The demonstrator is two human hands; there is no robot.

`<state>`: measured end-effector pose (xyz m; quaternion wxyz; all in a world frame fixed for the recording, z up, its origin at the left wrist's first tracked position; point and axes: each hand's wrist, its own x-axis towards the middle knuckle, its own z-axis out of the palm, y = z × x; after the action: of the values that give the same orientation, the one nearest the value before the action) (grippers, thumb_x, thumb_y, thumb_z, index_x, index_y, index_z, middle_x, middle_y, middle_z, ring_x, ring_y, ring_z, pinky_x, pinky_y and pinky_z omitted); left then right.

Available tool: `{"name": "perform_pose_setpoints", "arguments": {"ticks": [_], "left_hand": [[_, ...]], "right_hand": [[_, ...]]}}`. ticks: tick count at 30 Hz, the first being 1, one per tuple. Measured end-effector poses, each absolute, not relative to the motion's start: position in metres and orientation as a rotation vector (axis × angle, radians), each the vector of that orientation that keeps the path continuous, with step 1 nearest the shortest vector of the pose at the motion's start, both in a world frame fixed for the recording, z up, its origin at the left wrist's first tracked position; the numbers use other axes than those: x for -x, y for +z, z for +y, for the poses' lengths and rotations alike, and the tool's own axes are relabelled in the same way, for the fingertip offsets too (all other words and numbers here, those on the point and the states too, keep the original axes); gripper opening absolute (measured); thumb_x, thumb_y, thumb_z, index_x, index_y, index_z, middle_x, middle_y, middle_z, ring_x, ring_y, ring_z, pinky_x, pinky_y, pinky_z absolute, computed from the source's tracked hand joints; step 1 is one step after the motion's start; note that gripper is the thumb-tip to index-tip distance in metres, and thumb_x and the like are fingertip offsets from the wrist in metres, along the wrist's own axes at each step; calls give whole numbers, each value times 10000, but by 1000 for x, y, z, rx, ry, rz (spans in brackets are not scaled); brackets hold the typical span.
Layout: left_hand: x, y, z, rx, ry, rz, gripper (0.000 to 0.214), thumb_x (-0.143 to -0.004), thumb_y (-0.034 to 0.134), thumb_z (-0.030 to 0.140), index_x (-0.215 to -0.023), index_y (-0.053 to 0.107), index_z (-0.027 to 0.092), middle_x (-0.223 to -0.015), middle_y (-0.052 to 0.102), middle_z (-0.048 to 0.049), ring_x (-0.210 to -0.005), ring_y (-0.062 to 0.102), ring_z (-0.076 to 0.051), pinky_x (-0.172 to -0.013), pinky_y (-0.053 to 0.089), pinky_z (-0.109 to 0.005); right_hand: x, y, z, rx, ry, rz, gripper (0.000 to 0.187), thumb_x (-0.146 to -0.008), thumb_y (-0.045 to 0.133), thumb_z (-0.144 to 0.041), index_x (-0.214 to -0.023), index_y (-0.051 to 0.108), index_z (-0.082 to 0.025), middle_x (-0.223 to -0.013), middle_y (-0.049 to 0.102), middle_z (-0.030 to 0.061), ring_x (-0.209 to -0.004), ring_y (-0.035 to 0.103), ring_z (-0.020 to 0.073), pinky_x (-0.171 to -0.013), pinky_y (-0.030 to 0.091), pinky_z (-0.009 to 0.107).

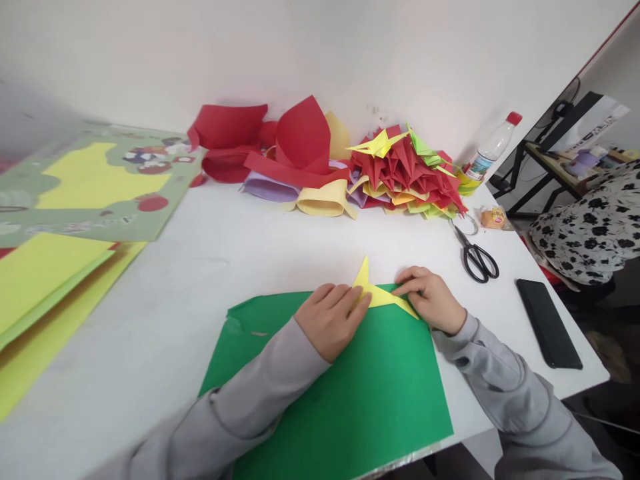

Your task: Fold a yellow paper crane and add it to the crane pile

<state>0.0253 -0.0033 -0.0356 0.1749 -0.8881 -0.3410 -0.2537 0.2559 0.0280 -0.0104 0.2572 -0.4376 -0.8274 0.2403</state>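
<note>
Fold (373, 291) of yellow paper pinned at frame centre on a green sheet (350, 393).
Left hand (333, 320), grip released, lies flat on it, apparently holding the crease down; right hand (433, 300) touches its right tip, whether pinching or pressing cannot be told.

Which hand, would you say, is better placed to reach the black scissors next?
Probably the right hand: the scissors lie on its side; the left hand sits farther off, past the yellow paper.

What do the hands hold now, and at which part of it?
A folded yellow paper: the left hand presses flat on its left half, fingers of the right hand hold its right edge.
</note>
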Motion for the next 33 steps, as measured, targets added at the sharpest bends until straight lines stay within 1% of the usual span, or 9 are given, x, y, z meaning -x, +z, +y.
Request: {"name": "perform_pose_setpoints", "arguments": {"ticks": [4,7,10,13,16,19,24,28,33], "left_hand": [[-29,-34,-10,2502,-734,-972,352,-878,369,34,-959,704,101,-1029,702,-171,-910,608,-262,-761,487,-402],[-33,-37,-15,2482,-714,-1014,332,-866,389,46,-984,699,52,-1079,689,-205,-936,609,-289,-761,483,-408],[-38,-40,-22,2498,-688,-1120,335,-901,416,165,-1052,682,30,-1138,666,-230,-962,611,-311,-769,484,-424],[-45,-43,-32,2497,-640,-1260,412,-917,402,259,-1113,660,4,-1202,631,-255,-1054,602,-339,-855,478,-445],[-51,-42,-46,2507,-501,-1375,513,-921,389,354,-1165,627,-29,-1262,581,-282,-1164,562,-374,-960,440,-465],[-57,-41,-58,2541,-379,-1504,592,-906,385,447,-1240,583,0,-1334,524,-273,-1260,480,-396,-1010,399,-506],[-61,-41,-66,2555,-367,-1638,670,-861,436,538,-1276,559,26,-1370,482,-285,-1287,419,-455,-1011,374,-573],[-57,-44,-68,2557,-394,-1685,690,-841,480,530,-1340,498,54,-1405,437,-293,-1315,364,-477,-1017,342,-607],[-50,-46,-74,2449,-368,-1707,803,-802,513,587,-1346,472,-3,-1349,446,-370,-1269,395,-526,-980,344,-649]], "right_hand": [[-255,-7,25,1199,504,-2296,411,-679,450,27,-784,757,-225,-934,670,42,-899,602,183,-848,510,374],[-251,-2,19,1168,295,-2354,384,-731,465,-4,-926,736,-193,-945,671,73,-887,575,208,-810,501,380],[-240,1,10,994,162,-2491,338,-811,455,-51,-1034,688,-153,-957,660,98,-901,551,217,-781,481,368],[-227,2,0,963,-30,-2635,232,-894,470,-145,-1000,675,-127,-928,653,101,-847,538,224,-710,444,365],[-220,1,-7,1014,-167,-2687,210,-929,488,-220,-979,665,-118,-891,650,99,-814,540,221,-684,420,361],[-218,-1,-11,1024,-221,-2689,206,-934,493,-220,-1016,654,-121,-954,656,114,-863,556,226,-729,431,372],[-218,-5,-12,940,-209,-2664,253,-945,471,-193,-1114,632,-95,-1152,644,140,-1006,560,238,-846,456,390],[-218,-5,-13,968,-166,-2673,258,-946,483,-216,-1135,629,-117,-1152,654,140,-975,578,232,-842,468,415],[-218,-4,-13,955,-176,-2655,246,-950,475,-196,-1125,632,-124,-1131,677,113,-995,588,223,-918,432,454]]}}
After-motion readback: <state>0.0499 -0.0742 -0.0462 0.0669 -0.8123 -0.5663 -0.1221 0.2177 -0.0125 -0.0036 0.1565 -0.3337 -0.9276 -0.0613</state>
